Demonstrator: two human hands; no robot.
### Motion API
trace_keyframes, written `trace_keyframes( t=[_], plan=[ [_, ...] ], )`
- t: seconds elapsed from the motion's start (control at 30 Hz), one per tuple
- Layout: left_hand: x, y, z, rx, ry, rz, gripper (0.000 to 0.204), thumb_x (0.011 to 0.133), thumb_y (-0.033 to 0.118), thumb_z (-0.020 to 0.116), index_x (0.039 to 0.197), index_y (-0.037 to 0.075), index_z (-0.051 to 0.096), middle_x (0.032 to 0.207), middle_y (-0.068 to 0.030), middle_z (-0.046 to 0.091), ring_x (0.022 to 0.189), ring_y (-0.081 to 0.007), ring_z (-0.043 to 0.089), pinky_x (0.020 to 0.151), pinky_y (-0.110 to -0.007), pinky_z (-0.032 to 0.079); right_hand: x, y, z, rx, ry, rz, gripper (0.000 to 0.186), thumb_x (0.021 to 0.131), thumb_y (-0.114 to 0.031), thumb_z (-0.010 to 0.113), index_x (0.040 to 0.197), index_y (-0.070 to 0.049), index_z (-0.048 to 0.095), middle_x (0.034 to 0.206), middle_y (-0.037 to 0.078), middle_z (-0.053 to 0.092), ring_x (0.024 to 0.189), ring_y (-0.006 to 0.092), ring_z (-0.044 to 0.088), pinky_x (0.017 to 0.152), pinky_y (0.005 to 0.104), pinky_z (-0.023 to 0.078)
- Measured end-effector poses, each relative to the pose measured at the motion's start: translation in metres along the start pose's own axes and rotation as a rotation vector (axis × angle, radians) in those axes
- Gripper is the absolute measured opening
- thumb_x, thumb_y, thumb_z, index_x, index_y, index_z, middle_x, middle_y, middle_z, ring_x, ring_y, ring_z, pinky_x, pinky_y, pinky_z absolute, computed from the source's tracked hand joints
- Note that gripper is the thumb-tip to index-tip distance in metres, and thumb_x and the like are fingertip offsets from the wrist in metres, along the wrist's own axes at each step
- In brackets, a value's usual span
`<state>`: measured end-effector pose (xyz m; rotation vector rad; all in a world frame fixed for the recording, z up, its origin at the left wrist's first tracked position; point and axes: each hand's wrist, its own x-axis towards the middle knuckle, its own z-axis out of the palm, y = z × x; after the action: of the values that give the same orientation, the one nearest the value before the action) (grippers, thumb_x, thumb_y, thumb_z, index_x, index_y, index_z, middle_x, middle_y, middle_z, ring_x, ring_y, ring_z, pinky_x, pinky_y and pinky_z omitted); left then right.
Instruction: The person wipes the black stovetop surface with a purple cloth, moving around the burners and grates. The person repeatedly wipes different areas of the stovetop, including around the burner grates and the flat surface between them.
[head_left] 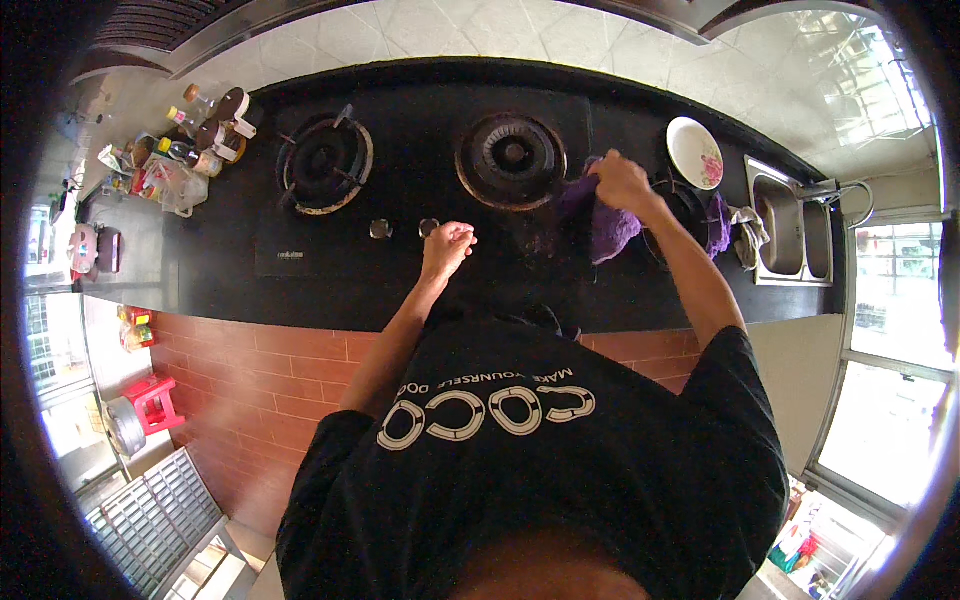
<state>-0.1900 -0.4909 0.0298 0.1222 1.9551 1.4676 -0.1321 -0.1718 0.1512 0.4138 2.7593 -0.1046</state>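
Roughly lengthwise front-to-back, purple cloth

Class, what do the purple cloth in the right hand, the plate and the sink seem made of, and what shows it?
Cloth: probably soft, matte textile, since it drapes in folds; the fibre can't be told.
Plate: likely glazed ceramic, given its smooth white surface and pink flower decoration, though plastic is possible.
Sink: apparently stainless steel, judging by its grey metallic sheen.
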Motion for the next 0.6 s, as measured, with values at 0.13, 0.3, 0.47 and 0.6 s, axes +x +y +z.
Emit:
trace_keyframes(
  t=[0.13, 0.3, 0.47, 0.6],
  plan=[
    [-0.003, 0.002, 0.001, -0.018, -0.034, 0.039, 0.020, 0.095, 0.016, 0.058, 0.108, 0.001, 0.063, 0.087, -0.0054, 0.069, 0.066, -0.0079, 0.061, 0.058, -0.022, 0.050, 0.028, 0.023, -0.050, 0.157, 0.275, -0.040, 0.034, 0.076, -0.009, 0.054, 0.104, -0.020, 0.071, 0.111, 0.019, 0.056, 0.104, 0.0394, 0.060, 0.088, 0.0479, 0.050],
    [-0.010, -0.002, 0.000, -0.064, -0.015, -0.014, 0.020, 0.095, 0.017, 0.059, 0.108, 0.002, 0.062, 0.087, -0.0048, 0.067, 0.066, -0.0076, 0.060, 0.058, -0.021, 0.049, 0.091, -0.015, -0.085, 0.207, 0.581, -0.396, 0.031, 0.080, -0.007, 0.054, 0.105, -0.016, 0.070, 0.112, 0.015, 0.052, 0.103, 0.0364, 0.058, 0.086, 0.0446, 0.050],
    [-0.021, -0.010, 0.000, -0.071, 0.061, 0.011, 0.019, 0.095, 0.016, 0.059, 0.107, 0.002, 0.063, 0.087, -0.0052, 0.069, 0.064, -0.0073, 0.061, 0.055, -0.020, 0.048, 0.171, -0.090, -0.051, -0.090, 0.269, -0.727, 0.040, 0.079, -0.011, 0.063, 0.117, -0.022, 0.066, 0.119, 0.009, 0.051, 0.111, 0.0291, 0.055, 0.090, 0.0417, 0.050],
    [-0.022, -0.014, 0.001, -0.068, 0.075, -0.065, 0.020, 0.095, 0.016, 0.059, 0.109, 0.002, 0.063, 0.088, -0.0056, 0.069, 0.066, -0.0074, 0.061, 0.058, -0.021, 0.049, 0.210, -0.107, 0.001, -0.273, 0.088, -0.744, 0.043, 0.081, -0.014, 0.063, 0.122, -0.030, 0.064, 0.120, 0.006, 0.051, 0.111, 0.0281, 0.056, 0.084, 0.0435, 0.054]
  ],
)
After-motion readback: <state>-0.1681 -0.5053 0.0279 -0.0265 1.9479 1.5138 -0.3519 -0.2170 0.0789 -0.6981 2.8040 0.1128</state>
